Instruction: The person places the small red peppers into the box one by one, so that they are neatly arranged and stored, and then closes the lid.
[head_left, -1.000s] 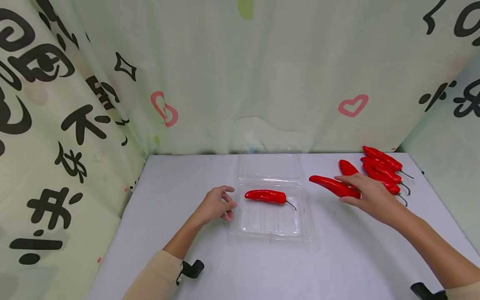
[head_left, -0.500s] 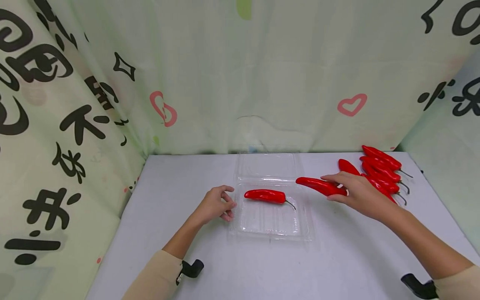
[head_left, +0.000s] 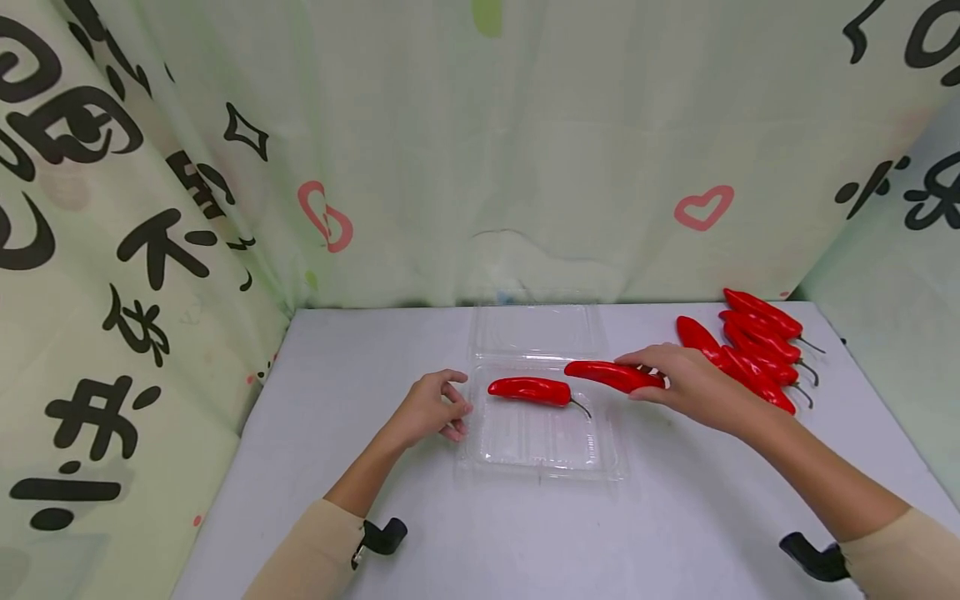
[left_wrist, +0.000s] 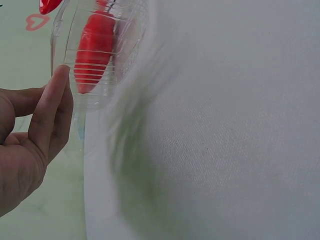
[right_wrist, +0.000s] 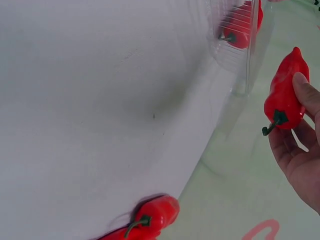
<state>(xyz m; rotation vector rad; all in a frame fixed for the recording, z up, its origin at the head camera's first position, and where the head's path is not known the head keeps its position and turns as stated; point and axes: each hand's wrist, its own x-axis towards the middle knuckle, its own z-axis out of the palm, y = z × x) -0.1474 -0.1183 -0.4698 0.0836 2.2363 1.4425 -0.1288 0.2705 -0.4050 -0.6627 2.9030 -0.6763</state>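
My right hand (head_left: 686,379) pinches a red chili pepper (head_left: 600,373) between thumb and fingers, its tip pointing left over the right side of a clear plastic container (head_left: 540,454). In the right wrist view the held pepper's green stem hangs down by the fingers. The container lies with its lid folded back; inside is another red pepper (head_left: 528,390), lying crosswise with its stem to the right. At the container's left rim is my left hand (head_left: 433,408), fingers loosely extended. In the left wrist view a fingertip (left_wrist: 61,72) lies right at the clear wall.
Several more red peppers (head_left: 757,333) lie in a loose pile at the table's back right corner. The white table (head_left: 390,350) backs onto a printed curtain (head_left: 420,167), which also hangs along the left and right sides.
My right hand has carried its pepper leftward from beside the pile to over the container's right edge. My left hand and the pepper in the container have stayed put.
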